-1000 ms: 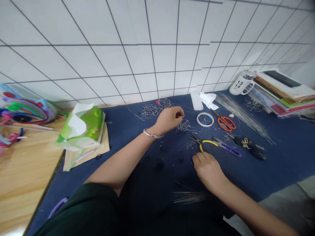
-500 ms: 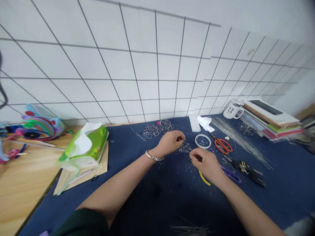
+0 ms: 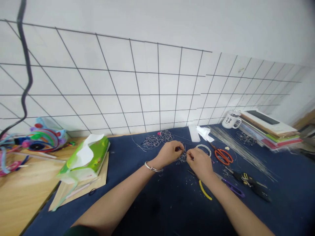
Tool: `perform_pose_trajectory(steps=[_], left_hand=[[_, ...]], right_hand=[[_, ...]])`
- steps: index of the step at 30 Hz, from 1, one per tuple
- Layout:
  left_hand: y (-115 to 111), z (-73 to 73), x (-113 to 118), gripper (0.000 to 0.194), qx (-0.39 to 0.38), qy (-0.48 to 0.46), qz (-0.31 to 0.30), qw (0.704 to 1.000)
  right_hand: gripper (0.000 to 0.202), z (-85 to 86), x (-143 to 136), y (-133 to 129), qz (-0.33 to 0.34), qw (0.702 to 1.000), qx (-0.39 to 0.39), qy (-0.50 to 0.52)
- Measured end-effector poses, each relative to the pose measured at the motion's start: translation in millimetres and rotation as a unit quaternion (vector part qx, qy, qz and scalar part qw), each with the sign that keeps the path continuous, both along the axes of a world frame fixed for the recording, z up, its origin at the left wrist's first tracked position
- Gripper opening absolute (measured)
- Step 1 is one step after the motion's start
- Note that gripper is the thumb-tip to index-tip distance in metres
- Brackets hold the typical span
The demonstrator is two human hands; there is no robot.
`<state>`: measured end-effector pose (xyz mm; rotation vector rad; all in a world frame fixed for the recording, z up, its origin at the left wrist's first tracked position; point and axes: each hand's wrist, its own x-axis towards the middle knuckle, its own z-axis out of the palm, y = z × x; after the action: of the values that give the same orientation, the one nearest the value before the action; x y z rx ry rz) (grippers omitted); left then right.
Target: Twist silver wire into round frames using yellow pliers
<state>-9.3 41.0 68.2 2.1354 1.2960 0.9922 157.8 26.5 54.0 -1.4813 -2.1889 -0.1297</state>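
Note:
My left hand [image 3: 171,152], with a silver bangle at the wrist, is closed in a pinch over the dark blue cloth [image 3: 162,203]. Close to its right, my right hand [image 3: 199,161] is also pinched, its fingertips nearly meeting the left ones. A small tangle of thin wire [image 3: 182,157] shows between and behind the fingertips. What each pinch holds is too small to name. Behind my left hand lies a larger wire tangle [image 3: 152,141] with a pink spot. A white ring [image 3: 204,149] sits just behind my right hand, partly covered by it.
Orange scissors [image 3: 223,156], a yellow-handled tool [image 3: 204,190], purple-handled scissors [image 3: 233,188], black pliers [image 3: 251,183] and long wires [image 3: 241,149] lie right. Farther back are a mug [image 3: 231,120] and stacked books [image 3: 270,127]. A green tissue pack [image 3: 94,157] stands left.
My right hand has moved left, closer to my left hand, and now covers part of the white ring. The view has tilted up, showing more wall and a black cable at left.

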Motion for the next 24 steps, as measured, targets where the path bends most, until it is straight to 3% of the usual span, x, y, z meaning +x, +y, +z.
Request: perform_pose_trajectory(steps=[8, 18, 24], left_hand=[[-1.6, -5.0, 3.3, 0.015, -0.035, -0.015, -0.016, 0.999], [-2.0, -4.1, 3.8, 0.022, -0.063, -0.031, -0.035, 0.997], [-1.6, -0.2, 3.4, 0.017, -0.071, -0.051, -0.050, 0.995]], right_hand=[[0.013, -3.7, -2.3, -2.8, -0.026, 0.999, -0.001, 0.023], [0.013, -6.9, -1.1, -2.0, -0.003, 0.997, -0.010, 0.074], [0.013, -7.7, 0.3, -2.4, 0.006, 0.996, -0.015, 0.086]])
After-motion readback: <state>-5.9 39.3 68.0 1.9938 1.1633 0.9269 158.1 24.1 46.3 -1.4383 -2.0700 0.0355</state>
